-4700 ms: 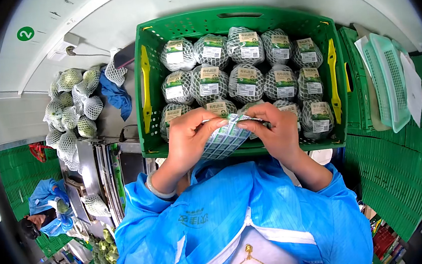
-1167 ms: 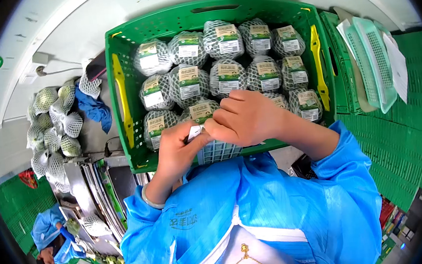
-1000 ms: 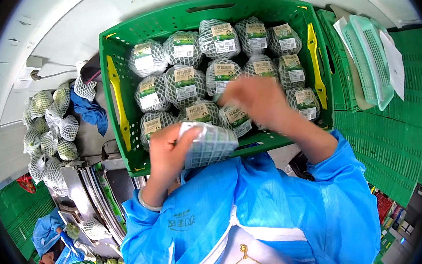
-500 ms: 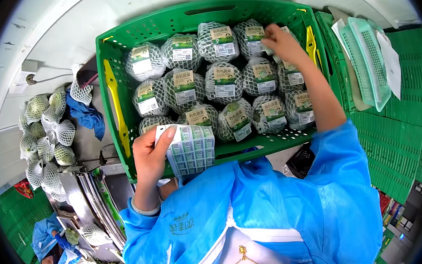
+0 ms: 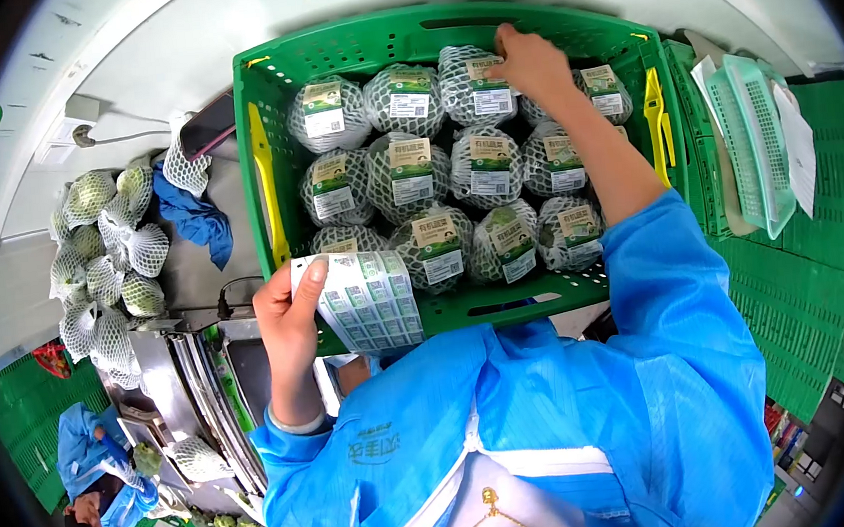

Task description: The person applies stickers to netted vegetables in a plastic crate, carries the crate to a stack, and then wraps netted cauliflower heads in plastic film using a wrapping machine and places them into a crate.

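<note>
In my left hand (image 5: 291, 320), thumb on top, is a sheet of small printed labels (image 5: 370, 303), held over the near left side of a green crate (image 5: 342, 42). The crate bears rows of round vegetables in white foam netting, each with a tan, green and white label on top. My right hand (image 5: 530, 58) is above the far row, its curled fingers beside the label of one net-wrapped vegetable (image 5: 468, 99). Whatever its fingertips pinch is too small to make out. The right hand and forearm partly cover vegetables in that row.
Yellow handles (image 5: 267, 182) line the crate's ends. At left lie netted vegetables (image 5: 99, 242) and a blue cloth (image 5: 192, 218). Light green baskets (image 5: 753, 144) stand at right beside stacked green crates (image 5: 777, 303). Another person (image 5: 98, 462) works at lower left.
My right hand has moved left along the far row, uncovering the vegetable at its right end. The left hand still grips the label sheet. The whole view has shifted slightly.
</note>
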`<action>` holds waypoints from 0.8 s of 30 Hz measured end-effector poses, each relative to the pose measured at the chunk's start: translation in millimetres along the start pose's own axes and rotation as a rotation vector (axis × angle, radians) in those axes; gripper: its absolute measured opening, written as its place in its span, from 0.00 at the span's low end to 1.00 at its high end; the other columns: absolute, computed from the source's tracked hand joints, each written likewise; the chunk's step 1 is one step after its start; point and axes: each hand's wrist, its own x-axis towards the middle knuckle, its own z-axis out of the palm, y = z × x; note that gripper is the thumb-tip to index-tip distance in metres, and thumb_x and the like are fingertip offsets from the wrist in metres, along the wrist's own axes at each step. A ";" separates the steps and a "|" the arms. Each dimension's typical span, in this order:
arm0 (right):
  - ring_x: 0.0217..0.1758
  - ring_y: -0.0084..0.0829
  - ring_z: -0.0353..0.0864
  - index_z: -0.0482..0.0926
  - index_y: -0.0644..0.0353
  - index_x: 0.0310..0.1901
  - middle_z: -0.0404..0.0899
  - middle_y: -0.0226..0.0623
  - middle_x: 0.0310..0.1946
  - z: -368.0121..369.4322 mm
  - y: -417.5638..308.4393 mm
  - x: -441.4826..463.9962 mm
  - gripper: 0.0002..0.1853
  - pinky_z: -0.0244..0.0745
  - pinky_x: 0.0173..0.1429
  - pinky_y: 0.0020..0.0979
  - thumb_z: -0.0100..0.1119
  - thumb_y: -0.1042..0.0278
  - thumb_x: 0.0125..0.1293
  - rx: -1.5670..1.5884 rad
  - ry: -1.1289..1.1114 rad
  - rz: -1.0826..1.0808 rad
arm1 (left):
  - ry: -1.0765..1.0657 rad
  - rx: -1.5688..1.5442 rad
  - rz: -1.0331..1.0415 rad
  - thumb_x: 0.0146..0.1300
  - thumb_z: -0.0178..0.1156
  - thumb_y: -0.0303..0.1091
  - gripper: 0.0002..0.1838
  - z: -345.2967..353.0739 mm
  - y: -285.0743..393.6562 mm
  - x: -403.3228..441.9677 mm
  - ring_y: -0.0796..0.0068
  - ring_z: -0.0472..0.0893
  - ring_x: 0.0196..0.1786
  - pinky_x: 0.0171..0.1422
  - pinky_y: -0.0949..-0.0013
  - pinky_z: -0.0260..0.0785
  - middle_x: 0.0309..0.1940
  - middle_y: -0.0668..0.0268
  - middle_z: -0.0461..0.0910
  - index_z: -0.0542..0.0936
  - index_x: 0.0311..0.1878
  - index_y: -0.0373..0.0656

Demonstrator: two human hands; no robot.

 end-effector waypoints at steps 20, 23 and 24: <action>0.43 0.27 0.81 0.77 0.63 0.45 0.82 0.36 0.41 -30.1 -136.1 -189.6 0.18 0.77 0.51 0.30 0.72 0.66 0.56 1.367 -0.258 -0.384 | -0.205 0.048 0.349 0.69 0.60 0.27 0.06 12.0 17.3 3.8 0.84 0.75 0.34 0.37 0.77 0.66 0.31 0.69 0.80 0.81 0.40 0.32; 0.40 0.22 0.80 0.78 0.64 0.42 0.82 0.34 0.37 -31.5 -138.2 -204.5 0.14 0.76 0.48 0.26 0.72 0.70 0.57 1.399 -0.230 -0.220 | -0.031 -0.183 0.241 0.67 0.61 0.22 0.04 33.9 27.2 -3.4 0.85 0.76 0.35 0.38 0.78 0.68 0.32 0.69 0.80 0.80 0.43 0.34; 0.39 0.21 0.80 0.79 0.64 0.40 0.82 0.34 0.36 -33.7 -138.7 -208.7 0.13 0.75 0.47 0.24 0.72 0.71 0.57 1.366 -0.189 -0.193 | -0.066 -0.158 0.235 0.66 0.61 0.21 0.04 30.4 24.8 -5.2 0.85 0.76 0.35 0.39 0.78 0.68 0.32 0.69 0.80 0.80 0.43 0.35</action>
